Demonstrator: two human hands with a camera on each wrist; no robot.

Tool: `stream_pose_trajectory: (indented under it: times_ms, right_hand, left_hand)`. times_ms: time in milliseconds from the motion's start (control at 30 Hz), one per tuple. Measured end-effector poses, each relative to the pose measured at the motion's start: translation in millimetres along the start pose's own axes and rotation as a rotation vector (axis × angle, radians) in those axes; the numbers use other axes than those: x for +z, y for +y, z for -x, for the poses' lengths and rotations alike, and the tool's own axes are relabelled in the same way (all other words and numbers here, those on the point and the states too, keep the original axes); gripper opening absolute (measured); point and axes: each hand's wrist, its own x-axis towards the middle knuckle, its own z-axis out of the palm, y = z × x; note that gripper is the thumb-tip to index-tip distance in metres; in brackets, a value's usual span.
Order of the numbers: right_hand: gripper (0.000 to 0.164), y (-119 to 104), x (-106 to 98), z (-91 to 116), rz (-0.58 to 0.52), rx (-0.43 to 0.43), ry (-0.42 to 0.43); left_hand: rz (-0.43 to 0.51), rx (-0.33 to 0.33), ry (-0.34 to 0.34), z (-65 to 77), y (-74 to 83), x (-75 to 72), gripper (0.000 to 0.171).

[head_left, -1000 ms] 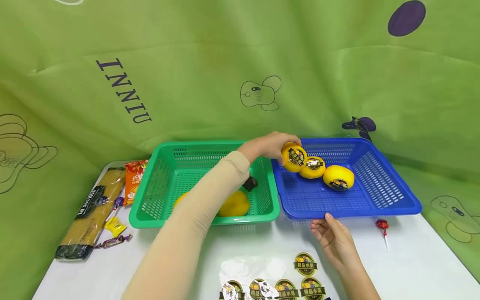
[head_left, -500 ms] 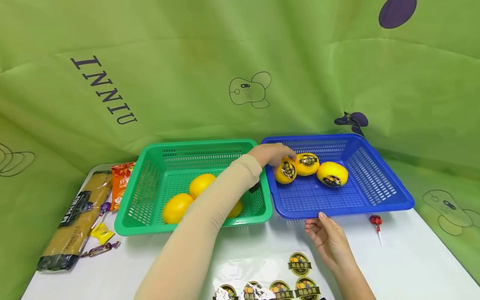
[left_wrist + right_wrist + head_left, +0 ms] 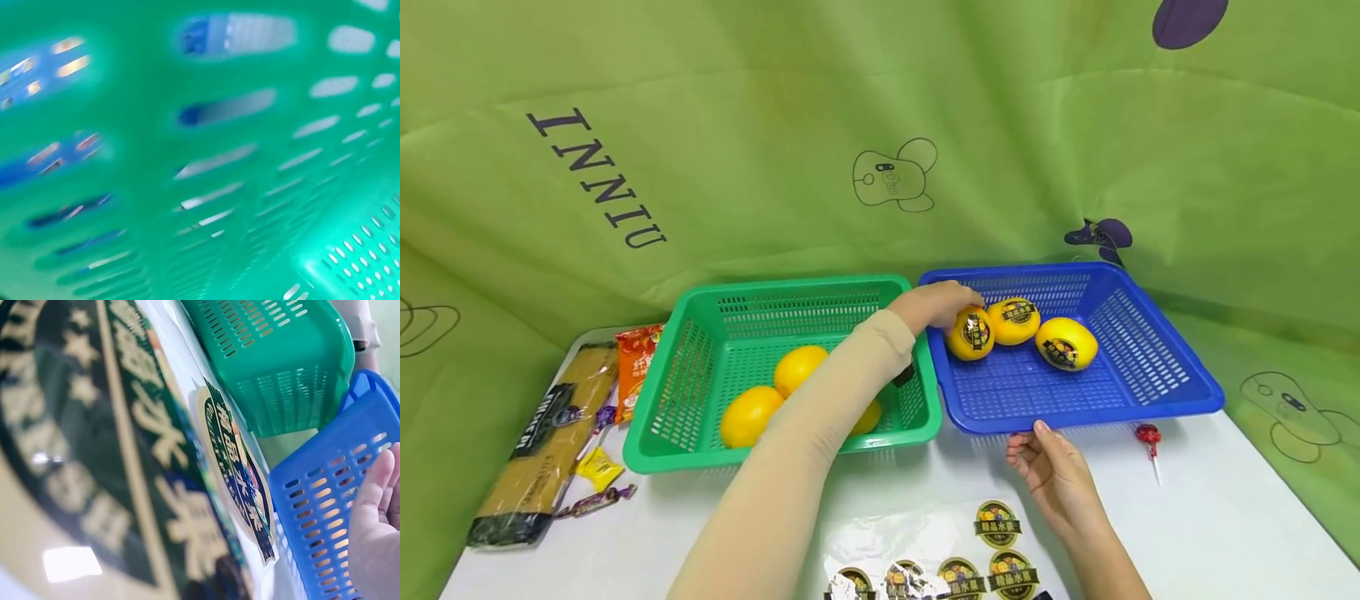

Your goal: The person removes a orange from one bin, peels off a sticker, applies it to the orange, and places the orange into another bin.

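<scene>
Inside blue basket (image 3: 1037,390), leftmost yellow fruit (image 3: 972,344) gripped beneath left fingers (image 3: 968,297), right fingers (image 3: 1021,452) pinching rim (image 3: 1112,417)

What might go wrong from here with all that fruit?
The fruit under the left hand might roll and shove its neighbour when released. The sleeve, stretched across the green basket, may catch on it. The right hand, at the front of the blue basket, could nudge it.
</scene>
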Motion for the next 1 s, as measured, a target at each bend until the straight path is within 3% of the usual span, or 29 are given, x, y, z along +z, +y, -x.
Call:
stream_pose_trajectory:
  times_ms: [200,367,500,567,667,767,833,900,1000]
  right_hand:
    - [0.048,3.9,4.2,0.1,0.025,0.018,0.009]
    - [0.048,1.8,1.7,0.2,0.031,0.017,0.003]
    - [0.047,-3.9,-2.2,1.2,0.03,0.015,-0.008]
    - [0.047,-8.3,-7.0,-1.1,0.026,0.021,-0.026]
    - [0.049,-15.6,-15.2,-3.4,0.034,0.021,-0.06]
    - [0.05,-23.4,-23.2,-1.2,0.05,0.003,-0.076]
    - [0.05,-28.3,-27.8,0.5,0.062,-0.002,-0.078]
    - [0.05,-34.1,-32.3,3.1,0.084,0.005,-0.083]
    - [0.048,-47.7,-37.3,9.2,0.242,0.085,-0.11]
  left_hand:
    - [0.075,-0.026,0.064,19.7,-14.2,-6.0,0.066]
    - [0.214,0.05,0.181,57.5,-24.0,-22.1,0.058]
    - [0.403,0.14,0.328,115.0,-26.9,-21.2,0.055]
    - [0.516,0.188,0.413,152.2,-26.5,-6.1,0.051]
    - [0.685,0.258,0.482,212.1,-21.3,30.7,0.044]
    - [0.801,0.323,0.438,262.4,-20.9,70.9,0.038]
    - [0.866,0.339,0.344,288.2,-27.4,92.2,0.034]
    - [0.927,0.33,0.21,303.8,-38.3,110.1,0.034]
    - [1.029,0.258,0.044,305.8,-51.7,132.2,0.038]
